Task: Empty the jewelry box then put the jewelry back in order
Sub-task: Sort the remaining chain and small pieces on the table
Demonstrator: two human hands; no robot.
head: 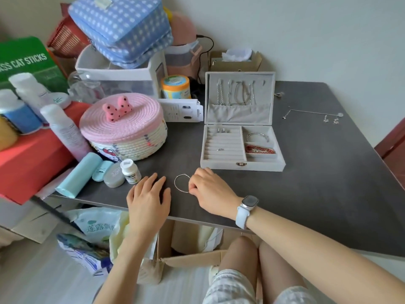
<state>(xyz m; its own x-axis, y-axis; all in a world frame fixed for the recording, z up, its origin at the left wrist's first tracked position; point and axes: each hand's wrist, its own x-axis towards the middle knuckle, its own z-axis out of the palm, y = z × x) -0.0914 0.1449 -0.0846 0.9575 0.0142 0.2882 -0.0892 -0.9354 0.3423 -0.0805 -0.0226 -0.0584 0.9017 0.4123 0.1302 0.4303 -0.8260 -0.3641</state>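
Note:
An open grey jewelry box (241, 166) stands on the dark table (317, 183). Its lid (240, 76) holds several hanging chains. The base holds rings (222, 130) in the slotted tray, a silver bangle (257, 137) and a red bracelet (259, 149). A thin silver bangle (178, 183) lies on the table in front of the box. My right hand (210, 189) pinches its right edge. My left hand (150, 195) rests flat on the table just left of it, fingers apart. A chain with small pendants (315, 115) lies at the far right.
A pink-lidded woven basket (122, 126), a white pill bottle (130, 171), a grey case (112, 177) and a mint case (79, 175) crowd the table's left. Bottles, a blue gingham bag (122, 29) and a tissue box (236, 60) stand behind. Bags and a cardboard box sit under the table.

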